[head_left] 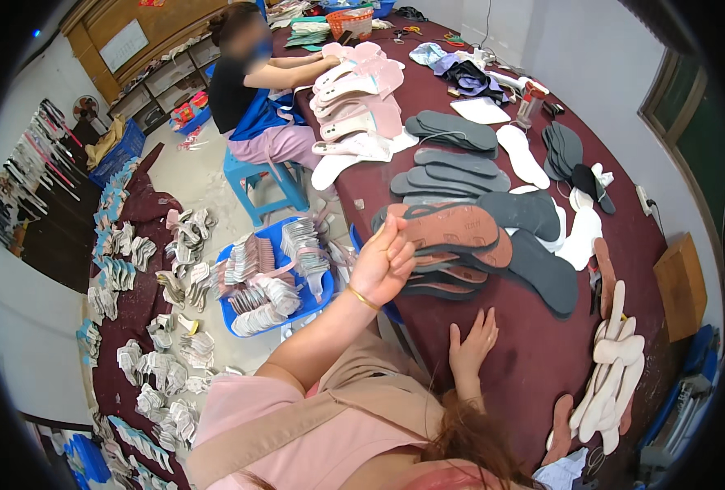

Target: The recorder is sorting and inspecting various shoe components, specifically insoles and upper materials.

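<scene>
My left hand (pixel 387 260), with a thin yellow bangle at the wrist, is closed with its fingers curled in. It is at the near left end of a pile of reddish-brown shoe soles (pixel 452 227); what it pinches, if anything, is too small to make out. My right hand (pixel 472 341) rests on the dark red tabletop (pixel 501 384) just below the pile, its fingers spread. Dark grey soles (pixel 544 273) lie against the brown ones on the right, and more grey soles (pixel 452 175) are stacked behind them.
White soles (pixel 522 155) lie farther back, and cream padded pieces (pixel 611 376) are heaped at the right. A co-worker (pixel 252 98) sits at the far left behind pink and white pieces (pixel 358 102). A blue tray (pixel 276 273) of bundled pieces stands on the floor.
</scene>
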Action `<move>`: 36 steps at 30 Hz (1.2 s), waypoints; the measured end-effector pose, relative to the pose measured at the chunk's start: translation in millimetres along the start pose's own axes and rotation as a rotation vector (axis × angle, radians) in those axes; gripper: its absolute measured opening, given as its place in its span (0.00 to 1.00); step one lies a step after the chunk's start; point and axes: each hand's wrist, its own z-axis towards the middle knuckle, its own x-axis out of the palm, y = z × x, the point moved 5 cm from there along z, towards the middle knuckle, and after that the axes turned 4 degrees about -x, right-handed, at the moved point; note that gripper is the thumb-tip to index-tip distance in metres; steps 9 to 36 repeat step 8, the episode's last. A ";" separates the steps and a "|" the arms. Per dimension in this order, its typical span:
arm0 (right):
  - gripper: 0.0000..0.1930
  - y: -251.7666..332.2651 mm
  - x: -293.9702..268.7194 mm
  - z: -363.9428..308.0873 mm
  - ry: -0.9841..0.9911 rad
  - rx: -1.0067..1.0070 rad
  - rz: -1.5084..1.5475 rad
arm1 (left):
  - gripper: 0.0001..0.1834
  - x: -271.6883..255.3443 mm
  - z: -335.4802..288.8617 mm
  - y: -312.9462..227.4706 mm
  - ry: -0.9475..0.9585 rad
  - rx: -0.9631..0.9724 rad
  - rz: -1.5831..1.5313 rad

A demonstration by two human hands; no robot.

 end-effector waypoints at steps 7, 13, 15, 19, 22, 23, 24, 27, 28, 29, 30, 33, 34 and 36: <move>0.28 -0.2 22.5 4.0 0.176 0.052 -0.126 | 0.12 -25.8 17.1 -40.1 -0.172 0.127 -0.030; 0.27 -2.2 23.9 2.6 0.176 0.074 -0.119 | 0.11 -27.5 19.5 -47.5 -0.213 0.143 -0.037; 0.27 -2.2 23.9 2.6 0.176 0.074 -0.119 | 0.11 -27.5 19.5 -47.5 -0.213 0.143 -0.037; 0.27 -2.2 23.9 2.6 0.176 0.074 -0.119 | 0.11 -27.5 19.5 -47.5 -0.213 0.143 -0.037; 0.27 -2.2 23.9 2.6 0.176 0.074 -0.119 | 0.11 -27.5 19.5 -47.5 -0.213 0.143 -0.037; 0.27 -2.2 23.9 2.6 0.176 0.074 -0.119 | 0.11 -27.5 19.5 -47.5 -0.213 0.143 -0.037; 0.27 -2.2 23.9 2.6 0.176 0.074 -0.119 | 0.11 -27.5 19.5 -47.5 -0.213 0.143 -0.037; 0.27 -2.2 23.9 2.6 0.176 0.074 -0.119 | 0.11 -27.5 19.5 -47.5 -0.213 0.143 -0.037; 0.27 -2.2 23.9 2.6 0.176 0.074 -0.119 | 0.11 -27.5 19.5 -47.5 -0.213 0.143 -0.037; 0.27 -2.2 23.9 2.6 0.176 0.074 -0.119 | 0.11 -27.5 19.5 -47.5 -0.213 0.143 -0.037; 0.27 -2.2 23.9 2.6 0.176 0.074 -0.119 | 0.11 -27.5 19.5 -47.5 -0.213 0.143 -0.037; 0.27 -2.2 23.9 2.6 0.176 0.074 -0.119 | 0.11 -27.5 19.5 -47.5 -0.213 0.143 -0.037; 0.27 -2.2 23.9 2.6 0.176 0.074 -0.119 | 0.11 -27.5 19.5 -47.5 -0.213 0.143 -0.037; 0.27 -2.2 23.9 2.6 0.176 0.074 -0.119 | 0.11 -27.5 19.5 -47.5 -0.213 0.143 -0.037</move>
